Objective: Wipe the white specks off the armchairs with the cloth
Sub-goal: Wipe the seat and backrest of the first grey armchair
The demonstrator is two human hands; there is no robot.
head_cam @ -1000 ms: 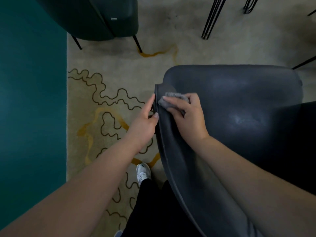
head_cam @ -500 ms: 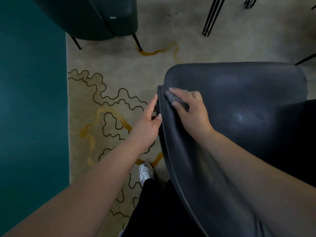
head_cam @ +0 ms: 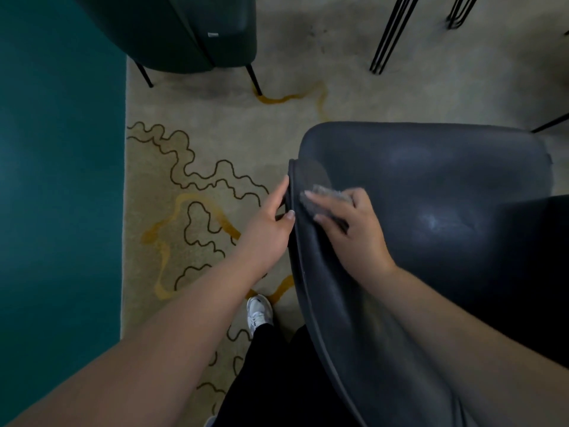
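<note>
Against the near-left rim of the dark armchair (head_cam: 431, 211), the grey cloth (head_cam: 328, 195) sits bunched under the right hand (head_cam: 351, 229), fingers curled over it to press while rubbing; its long axis runs left-right. Left hand (head_cam: 271, 229) pinches the rim from outside, likely to steady it. Patterned rug (head_cam: 200, 149) lies below.

Right hand (head_cam: 354, 229) with cloth (head_cam: 331, 195) on armchair (head_cam: 431, 180)
</note>
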